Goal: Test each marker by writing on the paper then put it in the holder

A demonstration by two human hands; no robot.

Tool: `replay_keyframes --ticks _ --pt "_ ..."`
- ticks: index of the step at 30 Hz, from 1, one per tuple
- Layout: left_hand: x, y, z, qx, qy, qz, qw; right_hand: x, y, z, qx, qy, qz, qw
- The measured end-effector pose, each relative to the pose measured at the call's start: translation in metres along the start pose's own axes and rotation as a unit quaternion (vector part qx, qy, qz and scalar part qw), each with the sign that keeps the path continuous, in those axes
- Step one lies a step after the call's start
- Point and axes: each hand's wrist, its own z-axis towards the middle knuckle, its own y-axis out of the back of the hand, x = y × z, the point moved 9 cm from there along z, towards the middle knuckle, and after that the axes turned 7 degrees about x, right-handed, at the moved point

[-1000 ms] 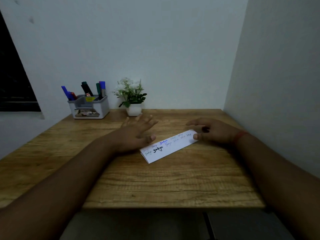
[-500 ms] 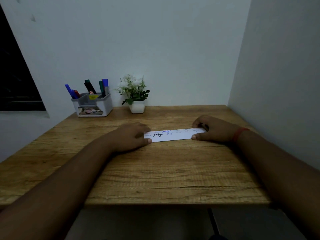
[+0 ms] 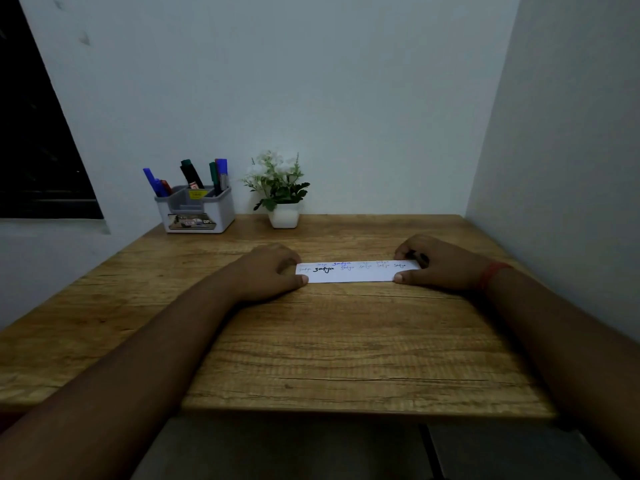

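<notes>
Grey holder [image 3: 197,216] standing far left on the wooden table [image 3: 346,341], carrying blue, black, green and red markers [image 3: 189,174], beside a potted plant [image 3: 282,195]. Lying mid-table, white paper [image 3: 356,271] covered in scribbled words, being pinched at its left end by curled left hand [image 3: 268,271], at its right end by curled right hand [image 3: 440,265].

White paper [image 3: 358,273] bears black and blue scribbles; grey holder [image 3: 197,213] keeps blue, black, perhaps green markers [image 3: 188,174].
</notes>
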Motion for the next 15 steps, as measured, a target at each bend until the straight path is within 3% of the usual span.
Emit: replay_keyframes --ticks 9,12,15 --pt "0.009 -0.001 0.002 -0.014 0.018 0.019 1.0 -0.006 0.001 -0.003 -0.002 -0.015 0.036 0.999" --pt "0.011 0.008 0.002 -0.075 0.037 0.037 0.996 -0.004 0.01 -0.006 -0.066 -0.017 0.069 0.995" --pt "-0.001 0.02 0.008 -0.126 0.039 0.13 0.983 -0.001 0.024 -0.007 -0.139 -0.036 0.036 0.989"
